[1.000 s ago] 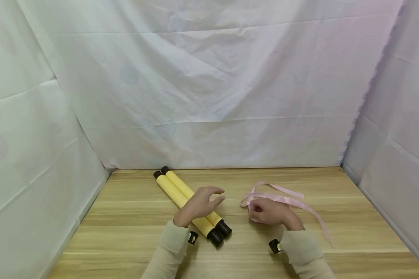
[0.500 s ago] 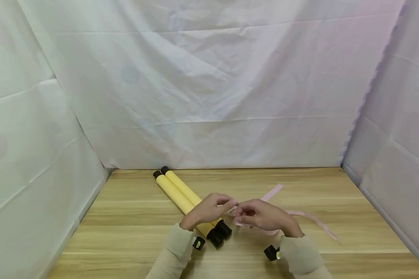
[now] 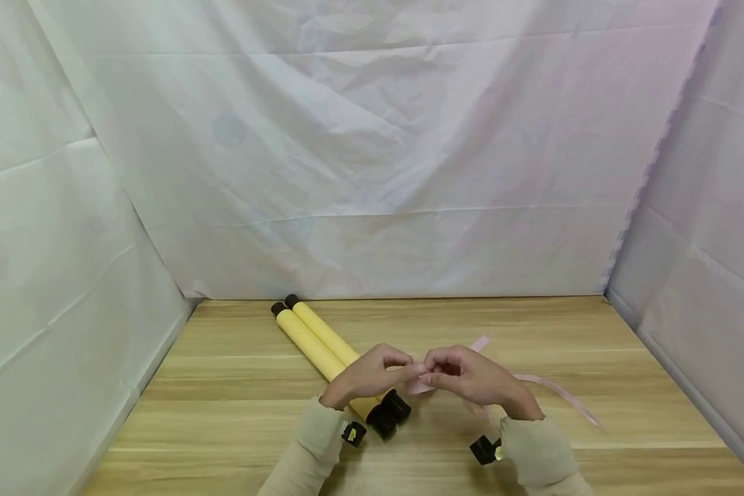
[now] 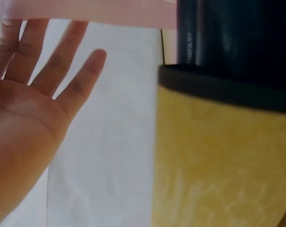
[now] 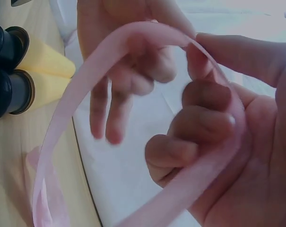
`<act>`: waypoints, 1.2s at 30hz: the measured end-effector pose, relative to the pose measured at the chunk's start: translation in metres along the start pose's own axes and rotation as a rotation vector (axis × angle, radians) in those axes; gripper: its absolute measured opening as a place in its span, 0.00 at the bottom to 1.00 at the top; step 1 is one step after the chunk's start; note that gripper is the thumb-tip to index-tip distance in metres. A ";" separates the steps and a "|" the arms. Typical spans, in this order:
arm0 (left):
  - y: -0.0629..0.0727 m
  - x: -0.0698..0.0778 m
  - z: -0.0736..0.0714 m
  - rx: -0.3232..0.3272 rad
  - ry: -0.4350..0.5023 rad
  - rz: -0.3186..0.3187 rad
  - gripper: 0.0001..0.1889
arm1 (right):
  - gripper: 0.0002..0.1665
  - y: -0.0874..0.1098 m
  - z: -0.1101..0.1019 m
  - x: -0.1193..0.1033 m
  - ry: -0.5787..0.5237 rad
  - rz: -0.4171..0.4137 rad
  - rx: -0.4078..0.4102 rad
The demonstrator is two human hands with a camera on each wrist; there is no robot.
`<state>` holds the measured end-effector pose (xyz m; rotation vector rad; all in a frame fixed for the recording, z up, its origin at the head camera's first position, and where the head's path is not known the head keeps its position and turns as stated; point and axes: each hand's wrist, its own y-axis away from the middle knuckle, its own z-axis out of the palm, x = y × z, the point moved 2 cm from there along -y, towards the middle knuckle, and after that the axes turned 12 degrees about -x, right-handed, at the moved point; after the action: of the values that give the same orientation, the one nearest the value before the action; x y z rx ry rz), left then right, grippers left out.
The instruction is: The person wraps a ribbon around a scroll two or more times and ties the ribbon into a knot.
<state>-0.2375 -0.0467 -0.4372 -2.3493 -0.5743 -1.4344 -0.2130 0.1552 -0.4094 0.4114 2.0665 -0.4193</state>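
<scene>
Both hands meet over the middle of the table at a pink ribbon. My right hand pinches it between thumb and forefinger, the other fingers curled. A loop of the ribbon arches across the right wrist view and passes over that palm. Thumb and forefinger of my left hand come together on the ribbon right beside the right fingertips. In the left wrist view, the other left fingers spread loosely under the ribbon. One ribbon tail trails right on the table; a short end sticks out behind the right hand.
Two yellow tubes with black end caps lie side by side, slanting under the left forearm. White cloth hangs behind the wooden table and along both sides. Black wrist cameras sit at both cuffs.
The left hand has moved right from above the tubes to pinch the ribbon. The right hand has shifted slightly left with the ribbon, changing its fold, and the fingertips now meet.
</scene>
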 end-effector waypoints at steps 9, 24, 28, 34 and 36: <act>0.008 0.005 -0.005 -0.059 0.026 0.035 0.19 | 0.09 0.006 -0.002 -0.003 -0.041 0.026 0.025; 0.037 0.007 -0.024 -0.149 -0.022 -0.064 0.16 | 0.08 0.019 -0.011 0.001 0.056 0.137 0.102; 0.046 0.006 -0.026 -0.190 0.039 -0.071 0.17 | 0.08 0.025 -0.014 0.001 0.066 0.156 0.125; 0.064 0.006 -0.033 -0.159 -0.006 -0.115 0.14 | 0.08 0.034 -0.013 0.002 0.033 0.175 0.111; 0.071 0.005 -0.036 -0.145 -0.001 -0.132 0.14 | 0.08 0.038 -0.013 0.003 0.032 0.192 0.111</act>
<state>-0.2270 -0.1245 -0.4215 -2.4638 -0.6564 -1.5817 -0.2074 0.1952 -0.4102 0.6812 2.0176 -0.4151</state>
